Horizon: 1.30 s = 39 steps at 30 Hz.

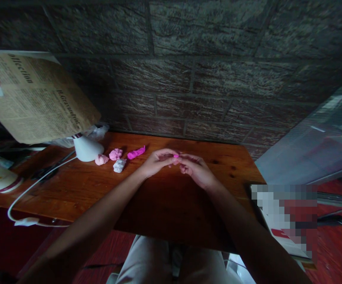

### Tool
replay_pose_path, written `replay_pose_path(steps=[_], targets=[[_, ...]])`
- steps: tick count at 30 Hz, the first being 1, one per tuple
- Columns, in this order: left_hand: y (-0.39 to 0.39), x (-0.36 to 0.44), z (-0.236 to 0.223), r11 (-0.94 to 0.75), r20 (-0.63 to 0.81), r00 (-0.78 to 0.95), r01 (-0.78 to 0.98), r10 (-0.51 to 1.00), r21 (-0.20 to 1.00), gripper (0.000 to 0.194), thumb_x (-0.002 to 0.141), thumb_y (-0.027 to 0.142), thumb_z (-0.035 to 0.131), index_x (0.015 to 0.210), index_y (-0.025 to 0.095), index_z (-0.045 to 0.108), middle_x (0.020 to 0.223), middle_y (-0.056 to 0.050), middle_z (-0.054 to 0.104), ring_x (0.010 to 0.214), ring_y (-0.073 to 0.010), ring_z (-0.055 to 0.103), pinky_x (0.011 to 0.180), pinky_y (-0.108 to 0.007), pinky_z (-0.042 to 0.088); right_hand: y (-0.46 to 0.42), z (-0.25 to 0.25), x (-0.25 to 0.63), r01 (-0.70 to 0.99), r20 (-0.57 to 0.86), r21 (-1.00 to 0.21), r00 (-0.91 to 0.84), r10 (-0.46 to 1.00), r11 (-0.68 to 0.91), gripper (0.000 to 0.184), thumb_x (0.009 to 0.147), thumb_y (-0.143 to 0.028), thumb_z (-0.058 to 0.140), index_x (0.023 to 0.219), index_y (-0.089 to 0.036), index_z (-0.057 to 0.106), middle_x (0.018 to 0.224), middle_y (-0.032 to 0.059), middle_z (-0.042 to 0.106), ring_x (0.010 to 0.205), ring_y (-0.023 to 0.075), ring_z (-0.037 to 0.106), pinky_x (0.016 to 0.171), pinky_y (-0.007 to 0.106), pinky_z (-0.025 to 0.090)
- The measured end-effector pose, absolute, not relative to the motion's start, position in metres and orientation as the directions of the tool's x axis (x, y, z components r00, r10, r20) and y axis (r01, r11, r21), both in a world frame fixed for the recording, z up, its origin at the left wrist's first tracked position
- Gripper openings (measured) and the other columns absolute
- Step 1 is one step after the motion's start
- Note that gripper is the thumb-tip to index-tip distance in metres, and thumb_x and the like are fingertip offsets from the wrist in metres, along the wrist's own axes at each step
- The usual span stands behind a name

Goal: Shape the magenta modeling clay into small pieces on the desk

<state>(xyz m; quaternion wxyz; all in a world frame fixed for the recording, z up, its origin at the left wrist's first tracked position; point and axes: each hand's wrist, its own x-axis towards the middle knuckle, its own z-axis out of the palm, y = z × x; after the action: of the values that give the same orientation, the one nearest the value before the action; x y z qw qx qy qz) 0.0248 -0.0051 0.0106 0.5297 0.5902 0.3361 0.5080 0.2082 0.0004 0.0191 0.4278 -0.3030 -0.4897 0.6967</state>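
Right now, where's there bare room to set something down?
Bare wood shows between the right hand and the right edge of the table, and in front of the white lump, between the white cord and left forearm. Crowded: around the lamp base, pink lumps and magenta strip.

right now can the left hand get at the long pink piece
Probably yes: the long pink piece lies near the left hand with nothing visible between, though that hand is busy with a small pink bit.
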Motion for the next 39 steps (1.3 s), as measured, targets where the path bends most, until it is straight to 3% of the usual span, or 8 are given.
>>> replay_pose_path(steps=[4,8,13,18,23,30,35,39], targets=[[-0.006,0.027,0.012,-0.237,0.266,0.248,-0.140,0.932,0.961,0.034,0.077,0.045,0.086,0.092,0.017,0.074,0.112,-0.010,0.077,0.075,-0.0129,0.066,0.066,-0.026,0.051,0.003,0.016,0.208,-0.312,-0.035,-0.930,-0.447,0.894,-0.192,0.031,0.062,-0.040,0.090,0.083,-0.020,0.080,0.071,0.0001,0.071,0.057,0.0082,0.051,0.053,0.023,0.039],[-0.006,0.029,0.012,-0.249,0.270,0.237,-0.116,0.933,0.962,0.037,0.077,0.048,0.085,0.090,0.016,0.072,0.114,-0.011,0.076,0.074,-0.0123,0.066,0.065,-0.025,0.050,0.003,0.015,0.208,-0.311,-0.038,-0.934,-0.406,0.913,-0.177,0.029,0.061,-0.039,0.089,0.080,-0.020,0.080,0.071,0.0000,0.071,0.056,0.0077,0.051,0.053,0.023,0.039],[-0.005,0.029,0.010,-0.248,0.256,0.162,-0.066,0.953,0.967,0.041,0.073,0.048,0.087,0.094,0.016,0.075,0.090,-0.007,0.077,0.071,-0.0135,0.065,0.063,-0.025,0.048,0.003,0.016,0.208,-0.297,0.003,-0.950,-0.313,0.950,-0.095,0.023,0.063,-0.036,0.087,0.078,-0.021,0.080,0.069,-0.0009,0.070,0.056,0.0086,0.051,0.054,0.024,0.039],[-0.005,0.029,0.010,-0.224,0.225,0.065,-0.025,0.972,0.974,0.038,0.068,0.048,0.090,0.085,0.015,0.079,0.076,-0.003,0.074,0.061,-0.0100,0.056,0.059,-0.024,0.045,0.003,0.014,0.207,-0.284,0.081,-0.959,-0.227,0.970,0.014,0.022,0.064,-0.036,0.086,0.081,-0.023,0.081,0.066,-0.0025,0.070,0.053,0.0085,0.050,0.051,0.024,0.039],[-0.006,0.033,0.009,-0.187,0.189,0.022,-0.073,0.982,0.980,0.041,0.063,0.049,0.092,0.084,0.015,0.081,0.073,-0.003,0.074,0.058,-0.0097,0.054,0.057,-0.024,0.043,0.004,0.009,0.207,-0.215,0.140,-0.972,-0.223,0.965,0.092,0.023,0.068,-0.039,0.085,0.085,-0.024,0.082,0.070,-0.0016,0.072,0.053,0.0097,0.052,0.052,0.025,0.041],[-0.004,0.039,0.000,-0.274,0.274,-0.015,-0.116,0.962,0.955,0.036,0.068,0.047,0.090,0.085,0.017,0.081,0.070,-0.001,0.074,0.054,-0.0076,0.050,0.054,-0.023,0.040,0.005,0.007,0.209,-0.200,0.133,-0.976,-0.220,0.966,0.089,0.023,0.068,-0.041,0.085,0.085,-0.025,0.083,0.072,-0.0008,0.073,0.053,0.0098,0.052,0.051,0.025,0.042],[-0.002,0.038,-0.001,-0.345,0.345,-0.010,-0.046,0.939,0.938,0.031,0.073,0.045,0.087,0.084,0.016,0.079,0.061,0.002,0.067,0.053,-0.0073,0.048,0.055,-0.022,0.040,0.004,0.009,0.208,-0.197,0.111,-0.978,-0.220,0.969,0.068,0.026,0.067,-0.041,0.086,0.085,-0.024,0.082,0.070,-0.0009,0.072,0.052,0.0096,0.052,0.051,0.025,0.041],[-0.001,0.034,0.000,-0.358,0.358,0.037,0.001,0.933,0.934,0.035,0.078,0.046,0.084,0.097,0.016,0.080,0.065,0.001,0.068,0.054,-0.0084,0.050,0.056,-0.023,0.040,0.006,0.008,0.208,-0.202,0.074,-0.979,-0.229,0.971,0.027,0.029,0.065,-0.043,0.086,0.086,-0.023,0.082,0.069,-0.0009,0.071,0.052,0.0097,0.051,0.050,0.025,0.041]])
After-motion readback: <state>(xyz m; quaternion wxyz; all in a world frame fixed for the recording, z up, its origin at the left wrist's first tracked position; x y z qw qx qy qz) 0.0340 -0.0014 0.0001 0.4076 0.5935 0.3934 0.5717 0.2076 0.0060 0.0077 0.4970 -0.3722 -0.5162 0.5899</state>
